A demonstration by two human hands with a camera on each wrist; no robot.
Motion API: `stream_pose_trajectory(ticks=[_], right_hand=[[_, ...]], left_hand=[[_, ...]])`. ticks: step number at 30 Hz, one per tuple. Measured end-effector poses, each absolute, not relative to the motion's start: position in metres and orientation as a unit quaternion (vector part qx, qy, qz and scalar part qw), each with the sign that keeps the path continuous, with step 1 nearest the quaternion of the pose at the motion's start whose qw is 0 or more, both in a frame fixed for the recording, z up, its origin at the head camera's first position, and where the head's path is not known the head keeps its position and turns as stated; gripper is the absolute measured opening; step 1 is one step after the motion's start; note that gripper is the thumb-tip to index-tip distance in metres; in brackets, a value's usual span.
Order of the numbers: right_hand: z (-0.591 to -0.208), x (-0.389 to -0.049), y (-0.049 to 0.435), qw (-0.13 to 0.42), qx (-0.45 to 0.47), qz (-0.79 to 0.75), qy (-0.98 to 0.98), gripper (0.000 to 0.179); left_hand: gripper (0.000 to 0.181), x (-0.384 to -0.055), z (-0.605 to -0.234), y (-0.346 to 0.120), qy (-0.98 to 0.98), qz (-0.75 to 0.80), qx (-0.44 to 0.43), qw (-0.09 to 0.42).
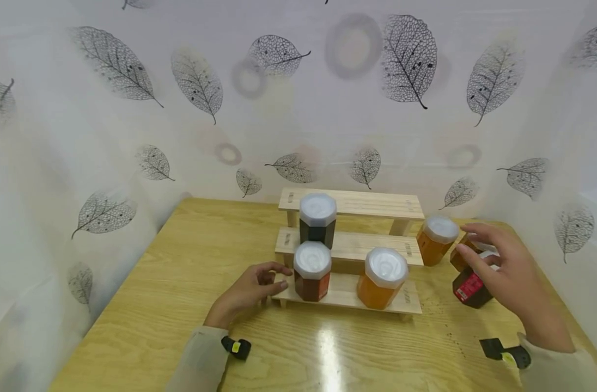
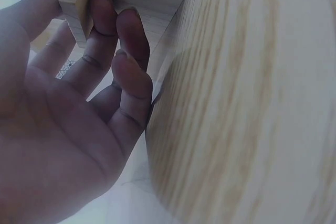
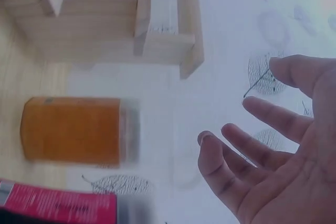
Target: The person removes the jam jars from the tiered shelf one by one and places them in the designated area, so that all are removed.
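Observation:
A three-step wooden rack (image 1: pixel 347 283) stands on the table, its left end within my left hand (image 1: pixel 249 291). In the left wrist view, the curled fingers of that hand wrap the rack's end piece (image 2: pixel 76 3). A reddish-brown jar (image 1: pixel 312 283) sits on the bottom step just right of these fingers. Farther right on that step is an orange jar (image 1: pixel 374 291), and a dark jar (image 1: pixel 318 220) stands on the middle step. My right hand (image 1: pixel 506 272) hovers, thumb and fingers spread, over a dark jar with a pink label (image 1: pixel 470 288); nothing is in its grasp.
Right of the rack stand another orange jar (image 1: pixel 433 245) and, partly hidden by the right hand, an amber jar (image 1: pixel 457 260). Leaf-printed white sheeting (image 1: pixel 288 125) encloses the wooden table (image 1: pixel 200 250) at the back and sides.

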State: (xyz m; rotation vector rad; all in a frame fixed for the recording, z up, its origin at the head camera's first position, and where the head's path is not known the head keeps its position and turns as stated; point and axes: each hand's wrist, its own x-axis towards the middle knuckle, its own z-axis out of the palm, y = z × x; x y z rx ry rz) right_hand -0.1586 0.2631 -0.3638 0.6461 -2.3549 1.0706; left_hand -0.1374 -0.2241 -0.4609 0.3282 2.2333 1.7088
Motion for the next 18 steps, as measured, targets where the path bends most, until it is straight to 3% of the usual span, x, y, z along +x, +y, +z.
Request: stream_pose_trajectory(ticks=[6, 18], right_hand=[[-0.352, -0.167, 0.240, 0.235, 0.271, 0.387, -0.850, 0.052], [-0.336, -0.178, 0.186, 0.158, 0.297, 0.442, -0.832, 0.050]], left_hand=[[0.032, -0.137, -0.461, -0.224, 0.781, 0.593, 0.120, 0.154], [0.031, -0.139, -0.462, -0.224, 0.784, 0.589, 0.122, 0.152]])
